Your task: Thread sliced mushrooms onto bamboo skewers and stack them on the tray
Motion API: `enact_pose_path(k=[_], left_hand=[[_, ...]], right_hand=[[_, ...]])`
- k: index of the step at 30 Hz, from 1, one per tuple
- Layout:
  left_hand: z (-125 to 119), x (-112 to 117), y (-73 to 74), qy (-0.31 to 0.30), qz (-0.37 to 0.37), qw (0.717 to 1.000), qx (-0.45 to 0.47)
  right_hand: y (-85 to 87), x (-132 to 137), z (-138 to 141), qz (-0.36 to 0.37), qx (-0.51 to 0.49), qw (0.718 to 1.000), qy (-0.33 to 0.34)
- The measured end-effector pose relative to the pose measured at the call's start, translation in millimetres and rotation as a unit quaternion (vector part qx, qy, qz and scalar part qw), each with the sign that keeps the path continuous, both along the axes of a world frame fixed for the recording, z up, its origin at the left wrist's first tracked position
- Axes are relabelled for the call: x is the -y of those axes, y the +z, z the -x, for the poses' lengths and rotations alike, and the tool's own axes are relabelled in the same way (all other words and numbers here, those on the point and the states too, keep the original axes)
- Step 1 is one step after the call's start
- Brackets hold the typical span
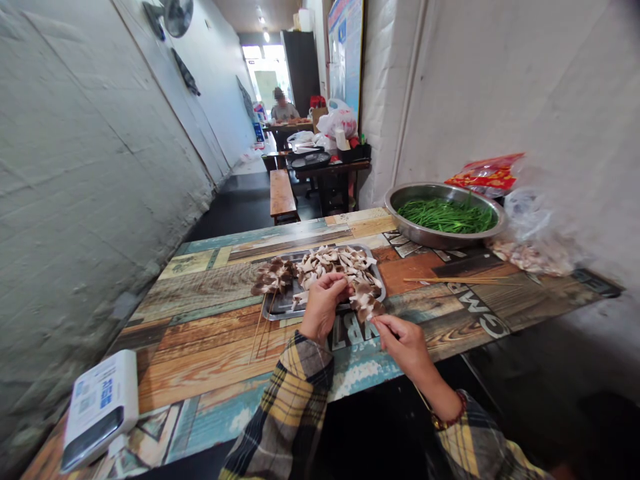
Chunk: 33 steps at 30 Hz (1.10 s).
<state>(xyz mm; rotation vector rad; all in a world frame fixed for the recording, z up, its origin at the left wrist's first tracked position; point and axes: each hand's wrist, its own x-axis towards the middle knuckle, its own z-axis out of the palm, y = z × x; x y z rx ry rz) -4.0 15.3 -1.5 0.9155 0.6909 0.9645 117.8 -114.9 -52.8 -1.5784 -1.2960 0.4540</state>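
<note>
Brown and white oyster mushroom pieces (367, 303) are threaded on a thin skewer near the tray's front right corner. My right hand (406, 343) pinches this skewer just below the mushrooms; its lower end shows by my wrist. My left hand (323, 303) is closed at the far end of the threaded pieces, fingertips pinched on a mushroom piece that they mostly hide. Under and behind my hands, a metal tray (280, 312) holds a pile of loose torn mushrooms (330, 261). Filled mushroom skewers (274, 275) lie on its left side, their sticks pointing towards me.
Bare skewers (455, 280) lie right of the tray. Behind them stands a steel basin (440, 238) of green chives (447, 215), beside plastic bags (533, 227). A white box-shaped device (103, 407) sits front left. Further back are a bench (283, 193) and a seated person (284, 109).
</note>
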Motion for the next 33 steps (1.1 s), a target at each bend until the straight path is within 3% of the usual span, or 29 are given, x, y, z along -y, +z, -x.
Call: enact_pose_path(k=[18, 33], left_hand=[[1.8, -6.5, -8.0, -0.036, -0.092, 0.989, -0.109], [0.3, -0.7, -7.9, -0.091, -0.084, 0.985, -0.121]], right_hand=[[1.1, 0.4, -0.8, -0.005, -0.015, 1.000, 0.006], [7.5, 1.0, -1.0, 0.002, -0.046, 0.999, 0.002]])
